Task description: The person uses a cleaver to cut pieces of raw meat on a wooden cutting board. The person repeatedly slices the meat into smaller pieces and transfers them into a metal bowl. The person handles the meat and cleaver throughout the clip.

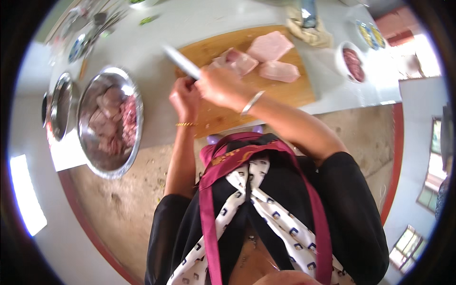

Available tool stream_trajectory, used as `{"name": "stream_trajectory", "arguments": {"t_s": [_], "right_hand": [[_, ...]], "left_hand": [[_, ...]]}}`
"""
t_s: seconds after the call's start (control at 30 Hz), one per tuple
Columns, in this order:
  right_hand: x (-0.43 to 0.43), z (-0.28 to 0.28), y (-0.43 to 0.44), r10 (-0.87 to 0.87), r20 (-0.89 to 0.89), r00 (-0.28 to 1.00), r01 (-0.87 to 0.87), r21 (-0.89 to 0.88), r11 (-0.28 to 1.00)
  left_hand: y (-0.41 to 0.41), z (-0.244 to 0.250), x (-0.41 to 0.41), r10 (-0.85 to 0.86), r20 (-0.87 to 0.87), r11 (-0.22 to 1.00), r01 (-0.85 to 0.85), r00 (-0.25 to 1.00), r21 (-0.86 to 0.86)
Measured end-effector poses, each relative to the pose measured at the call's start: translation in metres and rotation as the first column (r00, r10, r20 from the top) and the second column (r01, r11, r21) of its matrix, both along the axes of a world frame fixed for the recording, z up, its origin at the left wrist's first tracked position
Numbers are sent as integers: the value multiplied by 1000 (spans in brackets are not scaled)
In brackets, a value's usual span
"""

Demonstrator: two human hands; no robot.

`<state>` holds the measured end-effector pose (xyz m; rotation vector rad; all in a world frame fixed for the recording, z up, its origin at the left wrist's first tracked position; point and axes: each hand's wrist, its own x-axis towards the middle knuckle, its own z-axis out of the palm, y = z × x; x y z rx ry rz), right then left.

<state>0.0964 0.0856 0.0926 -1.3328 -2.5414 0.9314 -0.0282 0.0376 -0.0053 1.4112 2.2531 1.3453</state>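
A knife with a pale, motion-blurred blade points to the upper left, over the left edge of a wooden cutting board. My right hand is closed around its near end. Against it, my left hand has curled fingers beside a dark part, perhaps the handle; blur hides whether it grips this. Beyond my right hand lie pale slabs of raw meat or fat: a large one, a smaller one and a piece with a reddish patch.
Left of the board stands a metal bowl of raw meat pieces and minced meat, near another metal bowl. A white bowl of meat and a cloth under a bluish object sit at the right. Utensils lie far left.
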Motion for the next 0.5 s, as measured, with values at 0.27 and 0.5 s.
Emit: {"name": "stream_trajectory", "arguments": {"t_s": [0.27, 0.5], "right_hand": [[68, 1, -24, -30, -133, 991, 3, -200, 980], [37, -9, 8, -106, -211, 972, 59, -216, 975]], "left_hand": [[-8, 9, -7, 34, 32, 993, -30, 999, -110], [-18, 23, -5, -156, 678, 987, 146, 718, 72]]}}
